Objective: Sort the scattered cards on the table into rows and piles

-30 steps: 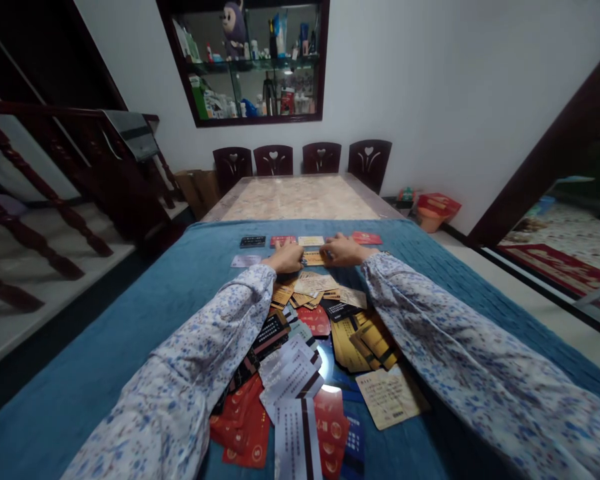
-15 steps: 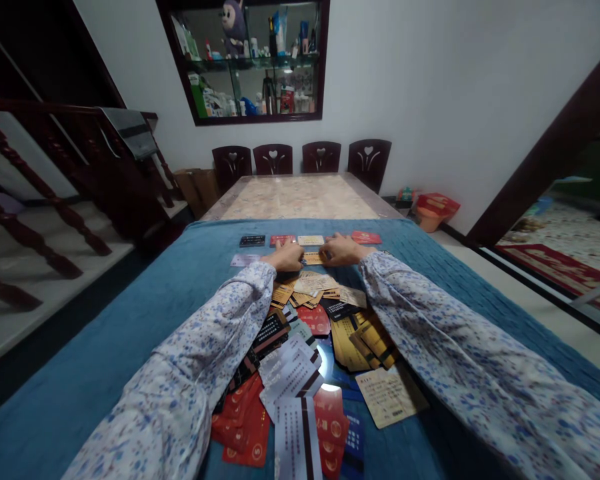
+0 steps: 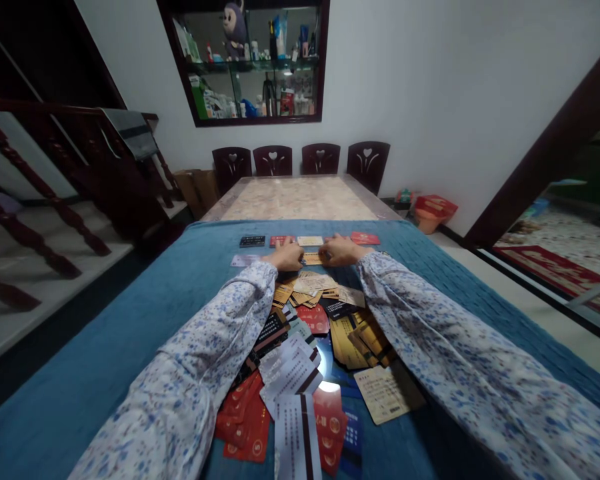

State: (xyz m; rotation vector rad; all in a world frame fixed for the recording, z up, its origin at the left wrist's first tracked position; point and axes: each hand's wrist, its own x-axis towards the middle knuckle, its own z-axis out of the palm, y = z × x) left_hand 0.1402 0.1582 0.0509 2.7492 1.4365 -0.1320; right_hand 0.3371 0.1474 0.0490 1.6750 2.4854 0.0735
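Observation:
Between my two hands lies a yellow card (image 3: 312,259), flat on the blue cloth. My left hand (image 3: 287,255) has its fingers closed at the card's left end. At the right end, my right hand (image 3: 339,251) is closed on it the same way. Just beyond are a black card (image 3: 253,241), a red card (image 3: 280,240), a cream card (image 3: 310,241) and another red card (image 3: 365,238) in a row. A pale lilac card (image 3: 245,260) is left of my left hand. Below my wrists spreads a heap of mixed cards, with silver cards (image 3: 293,367) and gold cards (image 3: 350,340).
The blue cloth (image 3: 145,347) covers the near part of a table, whose stone-patterned top (image 3: 300,197) shows beyond. Chairs (image 3: 321,159) stand at the far end. A wooden railing (image 3: 55,193) runs on the left, and an orange bin (image 3: 429,217) stands at the right.
Both hands stay at the yellow card with almost no movement. The view has shifted very slightly; the cards lie as before.

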